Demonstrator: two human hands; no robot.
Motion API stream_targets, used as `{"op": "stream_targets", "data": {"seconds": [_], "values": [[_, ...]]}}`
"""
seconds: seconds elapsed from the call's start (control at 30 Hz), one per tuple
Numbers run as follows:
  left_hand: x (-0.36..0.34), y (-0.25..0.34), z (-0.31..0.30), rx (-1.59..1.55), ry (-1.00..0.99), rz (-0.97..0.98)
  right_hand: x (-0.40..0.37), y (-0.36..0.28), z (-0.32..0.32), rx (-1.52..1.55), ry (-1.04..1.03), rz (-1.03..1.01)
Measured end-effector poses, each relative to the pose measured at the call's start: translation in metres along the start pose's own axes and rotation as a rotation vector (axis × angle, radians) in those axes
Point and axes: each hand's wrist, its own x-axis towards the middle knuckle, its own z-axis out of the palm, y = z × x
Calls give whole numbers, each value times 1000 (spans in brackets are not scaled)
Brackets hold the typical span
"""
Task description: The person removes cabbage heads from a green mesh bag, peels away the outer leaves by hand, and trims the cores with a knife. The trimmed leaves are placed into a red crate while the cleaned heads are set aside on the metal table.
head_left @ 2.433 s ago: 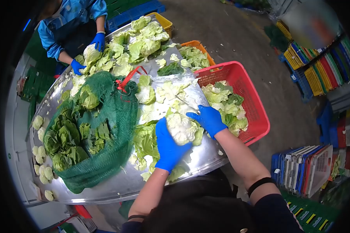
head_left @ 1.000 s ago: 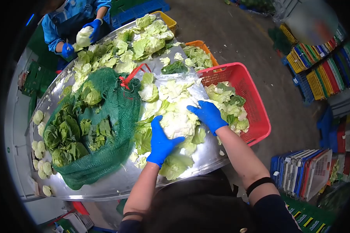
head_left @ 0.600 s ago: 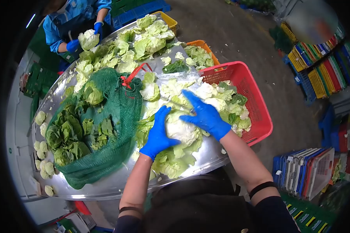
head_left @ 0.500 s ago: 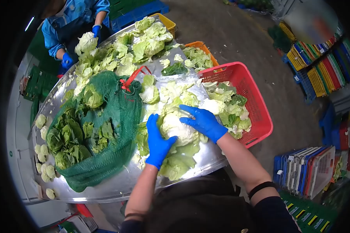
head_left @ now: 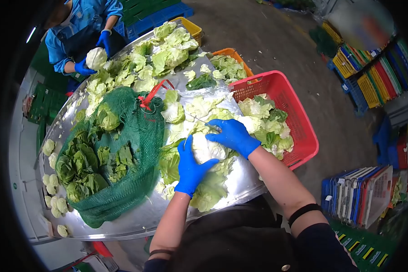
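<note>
Cabbage head point(head_left: 205, 148) sits on loose leaves on the desk point(head_left: 244, 180), between our two hands; left hand point(head_left: 190, 170) cups its left and near sides, fingers spread and thumb curved round, so we read that as a light grip; right hand point(head_left: 236, 137) is at the head's far-right side, fingers closed round a knife point(head_left: 196, 119), their tips close against the head; exact contact there we can't tell.

Both hands are near, left with the broader hold; the head is roundish, no clear long axis; the thin blade runs forward and left from the right fingers, beyond the head's far side, pointing away from us.

Textures: head pale, smooth, tightly wrapped; leaves point(head_left: 211, 192) thin, crinkled, limp; desk is shiny sheet metal; gloves blue, close-fitting; left of us, a green mesh sack point(head_left: 145, 136), coarse and slack; right, a red crate point(head_left: 300, 136), rigid, perforated walls, leaves heaped inside.
</note>
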Motion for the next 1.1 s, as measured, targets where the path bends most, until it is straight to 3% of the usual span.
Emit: {"op": "stream_targets", "data": {"seconds": [0.07, 0.17, 0.3, 0.33, 0.4, 0.47, 0.5, 0.53, 0.6, 0.67, 0.7, 0.83, 1.1], "values": [[-3, 0, 0, 11, 10, -3, 5, 3, 7, -75, 105, -78], [-21, 4, 1, 39, 7, 27, 19, 28, 7, -151, 220, 52], [-43, -12, -2, -17, 23, 29, 1, 77, 6, -152, 169, 182], [-45, -11, -6, 31, 50, 35, -6, 59, -2, -157, 159, 176], [-46, -4, -14, 119, 56, 12, -24, 7, -18, 90, -66, 95], [-44, 12, -19, 428, 77, 13, -28, -2, 1, 17, -89, -97], [-41, 19, -19, 429, 69, 16, -32, -22, -2, -58, -174, -86], [-36, 25, -18, 390, 35, -21, -29, -12, 18, -135, -79, -189], [-22, 24, -17, 356, -3, -64, -27, -20, 22, -133, -55, -104], [-10, 5, -10, 286, -47, 55, -21, -25, 23, -151, -36, -85], [-8, 3, -9, 137, -23, 55, -18, -26, 22, -174, -17, -69], [-11, 0, -10, 78, -66, 78, -7, -5, 13, -48, 114, 7], [-13, 4, -12, 177, -90, 159, 9, 52, 18, -38, 363, 36]]}}
